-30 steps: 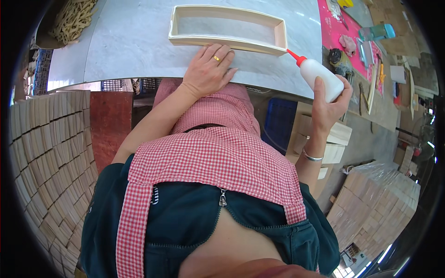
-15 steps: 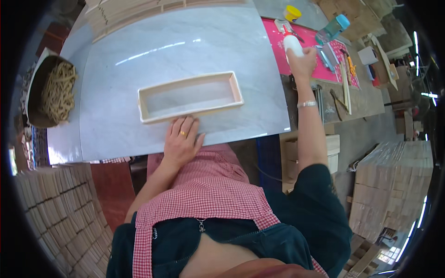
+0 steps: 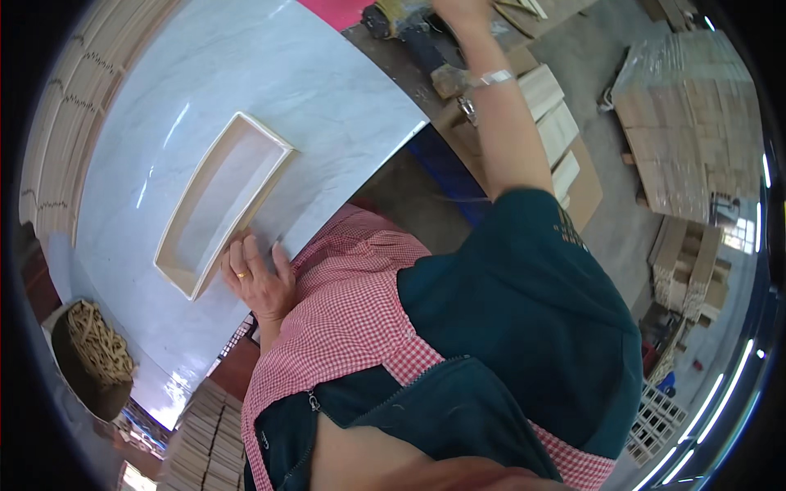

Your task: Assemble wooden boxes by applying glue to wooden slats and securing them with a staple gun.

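A long, shallow wooden frame, rectangular with pale thin walls, lies on the grey marbled tabletop. My left hand, a ring on one finger, rests its loosely stretched fingers against the frame's near long side. At the upper edge of the picture, my right hand is cut off, its fingers out of sight. Whatever it may hold cannot be made out. Just left of that hand is a dark tool with a yellowish wrapped part, its exact kind unclear.
Long wooden strips are stacked along the table's far left. A bin of tan curled strips stands at the lower left. Pale boards lie below my right forearm. A plastic-wrapped wooden stack stands on the floor to the right.
The view has swung to the right, so the frame appears tilted. Earlier my right hand gripped a white bottle with a red tip; that bottle is now out of view. My left hand stays at the frame.
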Available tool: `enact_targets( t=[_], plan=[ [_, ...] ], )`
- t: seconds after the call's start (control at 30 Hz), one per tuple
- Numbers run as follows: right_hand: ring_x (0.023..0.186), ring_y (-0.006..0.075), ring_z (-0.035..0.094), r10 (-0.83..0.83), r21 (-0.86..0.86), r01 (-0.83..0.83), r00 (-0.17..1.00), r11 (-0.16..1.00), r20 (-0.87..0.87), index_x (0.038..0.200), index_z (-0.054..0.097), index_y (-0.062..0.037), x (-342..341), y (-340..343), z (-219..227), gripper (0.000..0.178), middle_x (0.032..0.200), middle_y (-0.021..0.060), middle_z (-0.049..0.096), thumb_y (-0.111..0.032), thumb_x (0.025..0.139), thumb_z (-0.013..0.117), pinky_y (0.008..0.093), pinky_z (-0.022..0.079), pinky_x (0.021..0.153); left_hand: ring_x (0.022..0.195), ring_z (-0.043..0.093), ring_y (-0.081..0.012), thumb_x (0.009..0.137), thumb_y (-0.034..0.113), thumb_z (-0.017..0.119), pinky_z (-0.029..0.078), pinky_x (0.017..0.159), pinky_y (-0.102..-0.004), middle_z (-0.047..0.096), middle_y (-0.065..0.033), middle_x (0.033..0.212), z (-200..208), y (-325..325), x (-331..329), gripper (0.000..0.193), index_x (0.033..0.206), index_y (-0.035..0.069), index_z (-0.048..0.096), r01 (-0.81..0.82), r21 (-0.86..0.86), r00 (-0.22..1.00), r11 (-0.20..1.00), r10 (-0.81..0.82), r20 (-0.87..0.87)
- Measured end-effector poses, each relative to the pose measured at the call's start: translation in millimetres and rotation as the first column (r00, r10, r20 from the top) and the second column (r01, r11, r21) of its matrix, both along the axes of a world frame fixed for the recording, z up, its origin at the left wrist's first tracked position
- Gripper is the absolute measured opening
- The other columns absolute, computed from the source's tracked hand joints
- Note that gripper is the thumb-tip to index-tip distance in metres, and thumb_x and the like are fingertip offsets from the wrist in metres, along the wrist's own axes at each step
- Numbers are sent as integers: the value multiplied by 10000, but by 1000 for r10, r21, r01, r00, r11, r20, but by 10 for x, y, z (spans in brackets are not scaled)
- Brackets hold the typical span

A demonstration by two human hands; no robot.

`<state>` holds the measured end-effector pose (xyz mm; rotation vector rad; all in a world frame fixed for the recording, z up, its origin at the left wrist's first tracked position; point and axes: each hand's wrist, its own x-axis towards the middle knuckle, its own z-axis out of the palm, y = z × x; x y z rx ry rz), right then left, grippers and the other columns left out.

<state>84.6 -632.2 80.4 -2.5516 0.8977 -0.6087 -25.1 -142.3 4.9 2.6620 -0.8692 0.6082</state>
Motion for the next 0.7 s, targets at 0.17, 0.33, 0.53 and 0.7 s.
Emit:
enact_targets(
  t=[0.17, 0.33, 0.53, 0.7],
  plan=[
    [962, 412, 684, -574, -160, 579, 815, 799, 84, 1063, 684, 62, -2070, -986, -818, 595, 1064, 243, 716, -501, 876, 653, 440, 543, 898, 1160, 533, -347, 858, 211, 723, 422, 1055, -445, 577, -148, 1268, -20, -27, -5, 451, 1256, 25, 620, 20, -8, 1000, 1000, -20, 17],
    [986, 407, 692, -584, -15, 659, 656, 752, -477, 1153, 701, 54, -2435, -693, -1053, 688, 1107, 245, 716, -575, 892, 601, 447, 522, 950, 1157, 539, -351, 869, 213, 714, 424, 1051, -445, 579, -156, 1277, 1, -15, -18, 460, 1273, 16, 616, 11, 2, 999, 1000, -11, 40],
    [1093, 354, 695, -350, 139, 620, 597, 772, -722, 1243, 709, -7, -2354, -1280, -1350, 777, 1209, 186, 718, -678, 885, 552, 452, 515, 978, 1140, 552, -351, 884, 227, 705, 431, 1037, -445, 583, -163, 1267, 12, -36, -3, 468, 1285, 5, 614, 37, -14, 999, 999, -37, 38],
    [1162, 432, 650, -104, 340, 546, 626, 766, -773, 1327, 591, 112, -2118, -1000, -962, 895, 1361, 278, 603, -657, 869, 583, 475, 544, 979, 1127, 559, -354, 892, 239, 701, 437, 1025, -440, 585, -168, 1259, 15, -11, -47, 460, 1276, 1, 618, 1, -3, 998, 1000, -1, 58]
  ],
)
